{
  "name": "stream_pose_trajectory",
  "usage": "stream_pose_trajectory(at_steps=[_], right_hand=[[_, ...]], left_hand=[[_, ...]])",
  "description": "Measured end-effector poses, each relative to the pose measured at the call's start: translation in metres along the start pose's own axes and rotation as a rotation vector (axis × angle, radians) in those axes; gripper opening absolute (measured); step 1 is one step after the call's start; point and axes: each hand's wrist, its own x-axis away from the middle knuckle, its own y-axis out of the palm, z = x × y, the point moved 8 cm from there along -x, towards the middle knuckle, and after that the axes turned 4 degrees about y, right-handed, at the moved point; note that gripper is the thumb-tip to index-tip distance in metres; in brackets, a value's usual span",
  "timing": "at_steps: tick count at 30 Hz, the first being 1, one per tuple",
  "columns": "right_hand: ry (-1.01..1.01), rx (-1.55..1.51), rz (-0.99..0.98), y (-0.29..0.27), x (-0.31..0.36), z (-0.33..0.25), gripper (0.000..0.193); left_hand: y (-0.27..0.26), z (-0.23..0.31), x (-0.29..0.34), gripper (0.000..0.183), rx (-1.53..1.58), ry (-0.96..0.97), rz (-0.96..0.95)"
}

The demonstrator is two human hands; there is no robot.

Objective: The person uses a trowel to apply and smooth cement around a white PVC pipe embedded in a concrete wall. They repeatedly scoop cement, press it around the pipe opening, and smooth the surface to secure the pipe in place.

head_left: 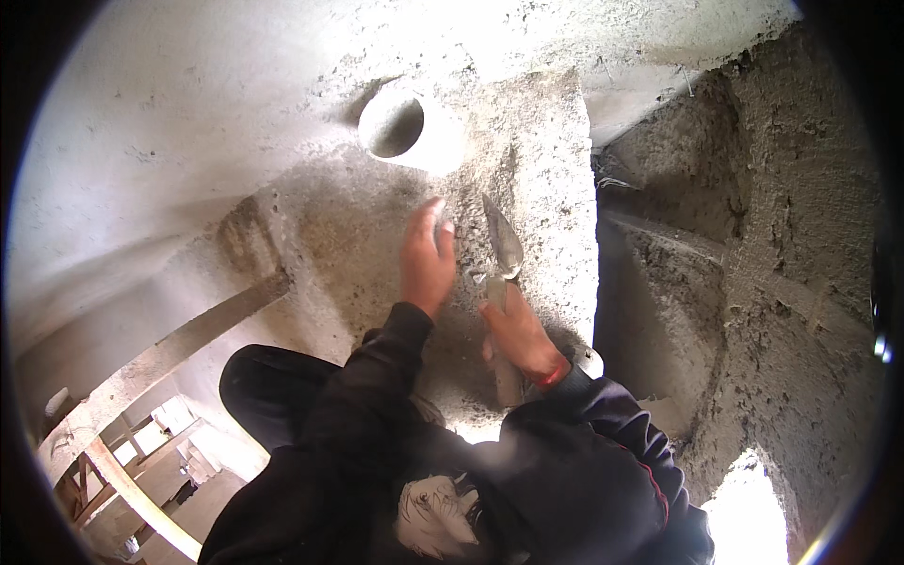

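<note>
while the right hand [520, 337] stays out of the way low on the handle, clenched around a pointed trowel [504, 247], the blade tip aims up the rough concrete face [546, 169]. just left of the blade, the left hand [426, 259] lies flat on the surface, fingers loose, holding nothing. coarse, pitted patches show around the blade, so the smoothing looks partly done. above the grip sits a white pipe opening [400, 127]; right of it the face ends at a sharp edge [593, 245], leaving little room there.
</note>
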Motion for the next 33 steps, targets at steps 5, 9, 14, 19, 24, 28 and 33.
stream_pose_trajectory(at_steps=[5, 9, 14, 19, 24, 28, 33], right_hand=[[-0.516, 0.333, 0.144, -0.013, -0.035, -0.003, 0.019], [-0.344, -0.321, -0.119, -0.019, -0.03, 0.01, 0.023], [0.17, -0.407, -0.12, -0.013, 0.014, 0.004, 0.028], [0.027, -0.419, -0.146, 0.027, -0.019, 0.0, 0.023], [-0.106, 0.076, 0.048, 0.006, -0.024, -0.004, 0.03], [-0.046, 0.294, 0.117, 0.001, -0.021, -0.01, 0.038], [-0.151, 0.478, 0.241, -0.001, -0.023, -0.011, 0.04]], left_hand=[[-0.034, 0.009, -0.029, 0.036, 0.207, -0.156, 0.225], [-0.092, 0.054, -0.044, 0.04, 0.259, -0.065, 0.349], [-0.168, 0.132, -0.066, 0.031, 0.239, 0.012, -0.06], [-0.185, 0.127, -0.075, 0.029, 0.218, 0.012, -0.053], [-0.158, 0.142, -0.065, 0.025, 0.057, 0.195, -0.094], [-0.17, 0.142, -0.068, 0.023, 0.029, 0.22, -0.071], [-0.201, 0.135, -0.067, 0.022, 0.003, 0.205, 0.004]])
